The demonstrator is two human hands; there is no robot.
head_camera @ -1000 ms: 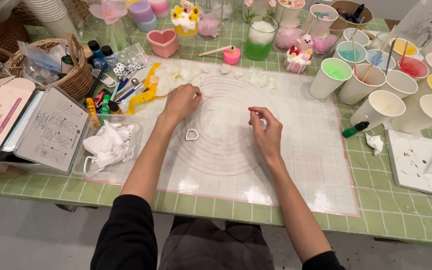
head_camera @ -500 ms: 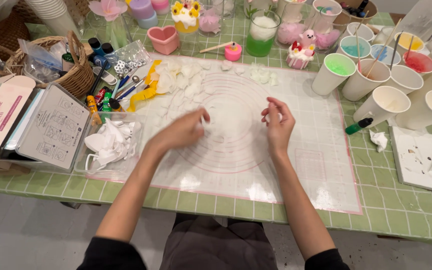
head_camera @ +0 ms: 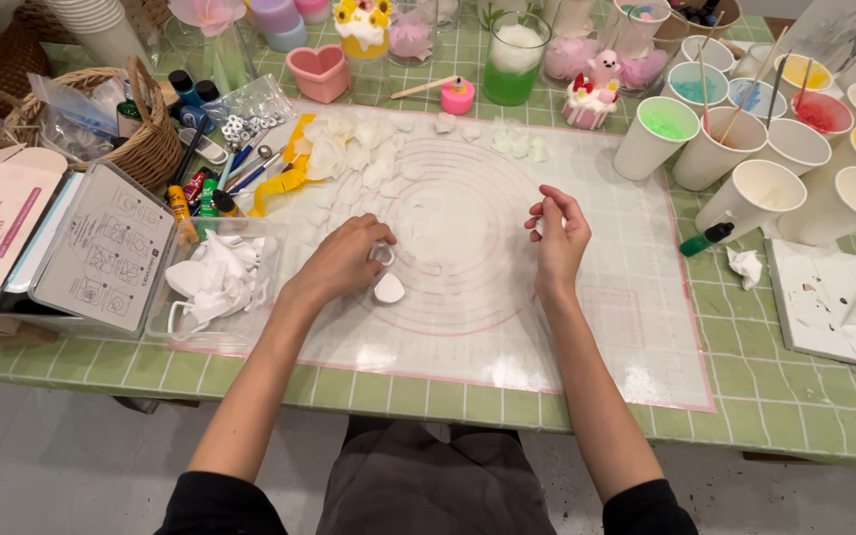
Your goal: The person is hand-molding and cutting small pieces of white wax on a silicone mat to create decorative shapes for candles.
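On the white mat at the middle of the green-tiled tabletop, the left hand rests palm down, its fingers curled round a small cutter that is mostly hidden, so its heading cannot be told. Just near and right of those fingertips, touching or almost touching them, lies a white teardrop petal, flat on the mat, its long axis running far-left to near-right with the narrow tip towards the fingers. To the right, well apart, the right hand is lifted off the mat, fingers pinched narrowly on a small white piece that is too hidden to make out. More white petals lie scattered on the far side of the mat, beside a yellow strip. Paper cups with coloured fillings stand far right, and a clear tray of white pieces sits left of the left hand.
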